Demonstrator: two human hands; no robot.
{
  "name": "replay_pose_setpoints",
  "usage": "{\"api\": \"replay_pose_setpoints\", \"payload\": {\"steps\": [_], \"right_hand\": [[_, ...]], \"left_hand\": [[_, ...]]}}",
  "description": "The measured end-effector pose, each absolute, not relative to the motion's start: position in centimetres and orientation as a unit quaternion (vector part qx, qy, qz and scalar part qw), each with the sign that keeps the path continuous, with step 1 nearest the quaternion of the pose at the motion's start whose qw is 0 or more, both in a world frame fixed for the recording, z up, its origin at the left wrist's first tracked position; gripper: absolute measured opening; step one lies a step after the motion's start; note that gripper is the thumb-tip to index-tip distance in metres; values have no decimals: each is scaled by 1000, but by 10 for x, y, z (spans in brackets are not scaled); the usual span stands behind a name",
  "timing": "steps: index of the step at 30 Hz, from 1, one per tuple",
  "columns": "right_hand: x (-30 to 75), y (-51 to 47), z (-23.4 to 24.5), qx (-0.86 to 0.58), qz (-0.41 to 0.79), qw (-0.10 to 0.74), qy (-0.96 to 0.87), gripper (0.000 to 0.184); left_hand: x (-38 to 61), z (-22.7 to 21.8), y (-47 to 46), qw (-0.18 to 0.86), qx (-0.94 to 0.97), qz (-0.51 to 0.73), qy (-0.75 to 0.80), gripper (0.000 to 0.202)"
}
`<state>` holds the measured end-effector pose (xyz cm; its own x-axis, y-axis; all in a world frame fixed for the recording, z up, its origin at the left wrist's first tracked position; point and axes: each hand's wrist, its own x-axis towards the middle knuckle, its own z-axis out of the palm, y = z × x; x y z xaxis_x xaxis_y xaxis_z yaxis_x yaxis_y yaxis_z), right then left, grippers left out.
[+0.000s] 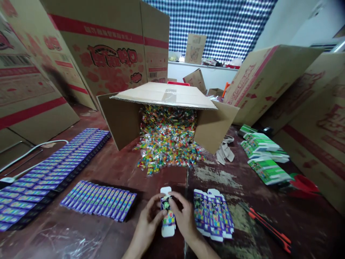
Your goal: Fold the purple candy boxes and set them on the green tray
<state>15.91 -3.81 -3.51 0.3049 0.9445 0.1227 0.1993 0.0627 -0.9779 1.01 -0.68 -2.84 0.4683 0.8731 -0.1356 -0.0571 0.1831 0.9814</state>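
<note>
Between my two hands is a small purple candy box (168,218) with a colourful print, its white flaps sticking out at both ends. My left hand (150,218) grips its left edge, thumb on the printed front. From the right, my right hand (184,215) holds the upper part with thumb and fingers. Just right of that hand lies a spread of flattened purple boxes (212,214) of the same print. Beyond my hands, clear packets of multicoloured candy (168,144) spill from a cardboard carton (159,94) lying on its side.
A row of closed purple boxes (98,201) lies to the left, with longer stacked rows (54,176) farther left. At right are green-and-white cartons (265,151), a red-and-black cutter (269,226) and a pale cloth (225,150). Large cardboard boxes (107,54) stand around the dark red table (151,180).
</note>
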Motion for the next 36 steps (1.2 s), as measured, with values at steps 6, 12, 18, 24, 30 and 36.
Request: {"api": "replay_pose_setpoints", "payload": {"steps": [6,12,18,24,30,36], "right_hand": [[164,-34,-28,-581,328,542,-510,13],[165,-27,-21,-554,373,566,-484,10],[175,-17,-17,-523,480,512,-483,20],[186,-6,-18,-541,524,467,-463,28],[186,-11,-12,-571,446,451,-521,29],[182,-39,-2,-555,409,342,-639,70]], "left_hand": [[11,-29,-7,722,493,337,350,38],[15,-27,-12,695,453,391,398,40],[14,-14,-14,641,500,385,437,37],[9,-10,-15,634,551,351,414,44],[5,-14,-15,656,541,345,398,50],[5,-22,-10,671,475,389,416,46]]}}
